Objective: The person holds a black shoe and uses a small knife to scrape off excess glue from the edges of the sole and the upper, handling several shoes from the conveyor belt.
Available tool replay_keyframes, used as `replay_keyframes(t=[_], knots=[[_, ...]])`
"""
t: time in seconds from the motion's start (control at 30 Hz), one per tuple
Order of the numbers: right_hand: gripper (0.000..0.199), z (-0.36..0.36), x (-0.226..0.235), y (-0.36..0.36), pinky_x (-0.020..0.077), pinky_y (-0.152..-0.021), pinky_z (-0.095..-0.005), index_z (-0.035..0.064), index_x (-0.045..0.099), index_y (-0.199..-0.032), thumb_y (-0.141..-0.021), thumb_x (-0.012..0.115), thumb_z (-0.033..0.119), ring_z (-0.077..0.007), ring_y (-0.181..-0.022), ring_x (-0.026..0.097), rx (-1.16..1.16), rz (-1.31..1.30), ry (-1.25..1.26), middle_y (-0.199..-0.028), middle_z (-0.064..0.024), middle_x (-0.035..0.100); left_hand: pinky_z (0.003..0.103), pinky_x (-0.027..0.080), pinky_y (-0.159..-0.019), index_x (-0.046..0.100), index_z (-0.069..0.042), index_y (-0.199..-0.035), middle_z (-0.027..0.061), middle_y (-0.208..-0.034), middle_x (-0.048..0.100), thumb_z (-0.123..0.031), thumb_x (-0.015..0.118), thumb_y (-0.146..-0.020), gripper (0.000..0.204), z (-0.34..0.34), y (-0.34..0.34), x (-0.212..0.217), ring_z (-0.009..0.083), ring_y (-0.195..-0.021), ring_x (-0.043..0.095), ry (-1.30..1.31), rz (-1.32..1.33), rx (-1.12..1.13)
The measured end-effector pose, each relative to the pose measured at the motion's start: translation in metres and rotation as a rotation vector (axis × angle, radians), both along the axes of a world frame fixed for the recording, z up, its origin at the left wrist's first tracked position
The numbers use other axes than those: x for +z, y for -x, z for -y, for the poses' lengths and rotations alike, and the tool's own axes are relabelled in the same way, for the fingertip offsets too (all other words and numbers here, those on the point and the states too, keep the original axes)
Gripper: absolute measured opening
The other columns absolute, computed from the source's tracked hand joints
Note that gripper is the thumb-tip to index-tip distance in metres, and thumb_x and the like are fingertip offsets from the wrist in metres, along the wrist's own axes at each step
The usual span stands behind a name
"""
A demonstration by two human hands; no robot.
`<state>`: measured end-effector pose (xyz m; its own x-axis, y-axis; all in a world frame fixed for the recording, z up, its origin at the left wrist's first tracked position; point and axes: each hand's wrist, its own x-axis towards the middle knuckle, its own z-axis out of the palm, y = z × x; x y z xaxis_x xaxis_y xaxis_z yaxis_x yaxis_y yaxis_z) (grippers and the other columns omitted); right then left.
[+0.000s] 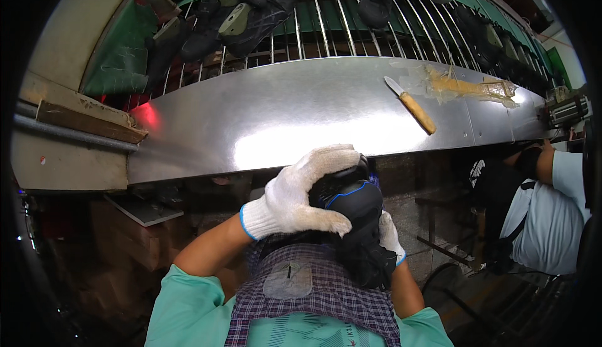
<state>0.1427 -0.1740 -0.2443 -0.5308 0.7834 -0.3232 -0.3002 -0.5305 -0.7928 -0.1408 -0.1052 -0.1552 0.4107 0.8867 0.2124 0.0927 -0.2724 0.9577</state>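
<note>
A black shoe (pixel 359 221) with a blue trim line rests upright in my lap, over a checked apron. My left hand (pixel 301 193), in a white knit glove with a blue cuff, lies over its upper end and grips it. My right hand (pixel 389 237), gloved the same way, holds the shoe from behind on the right and is mostly hidden by it. Both hands sit just below the front edge of a shiny metal bench (pixel 295 115).
A knife with a yellow wooden handle (pixel 412 107) lies on the bench, next to crumpled clear plastic (pixel 467 87). Behind the bench, several dark shoes (pixel 251 18) sit on a wire rack conveyor. Another person in a light blue shirt (pixel 552 215) sits at my right.
</note>
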Motion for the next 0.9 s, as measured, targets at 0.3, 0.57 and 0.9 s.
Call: replay_keyframes(t=[0.3,0.57,0.9], knots=[[0.086,0.000,-0.010,0.012,0.0514,-0.109,-0.0358,-0.0106,0.054,-0.148,-0.109,0.046,0.066,-0.0232,-0.128,0.065,-0.041,0.047,0.081,-0.143,-0.0175,0.066,0.046,0.052,-0.114,0.060,0.001,-0.146,0.0249,-0.154,0.055,-0.044,0.101,-0.069,0.098,0.007,0.004,0.000,0.0372,-0.138,0.061,-0.131,-0.079,0.025],[0.086,-0.005,-0.012,0.019,0.0505,-0.110,-0.0347,-0.0111,0.055,-0.147,-0.109,0.049,0.066,-0.0227,-0.128,0.064,-0.046,-0.023,0.044,-0.141,-0.0169,0.067,0.049,0.047,-0.118,0.057,0.004,-0.146,0.0267,-0.155,0.054,-0.043,0.103,-0.067,0.103,0.006,0.008,0.001,0.0394,-0.144,0.054,-0.147,-0.131,0.016],[0.082,-0.018,-0.006,0.016,0.0542,-0.096,-0.0317,-0.0108,0.061,-0.139,-0.109,0.048,0.064,-0.0183,-0.109,0.068,-0.025,0.144,-0.209,-0.121,-0.0137,0.075,0.045,0.050,-0.115,0.061,0.007,-0.141,0.0277,-0.149,0.059,-0.033,0.100,-0.072,0.089,0.015,0.003,-0.007,0.0365,-0.137,0.061,-0.045,0.031,0.074]])
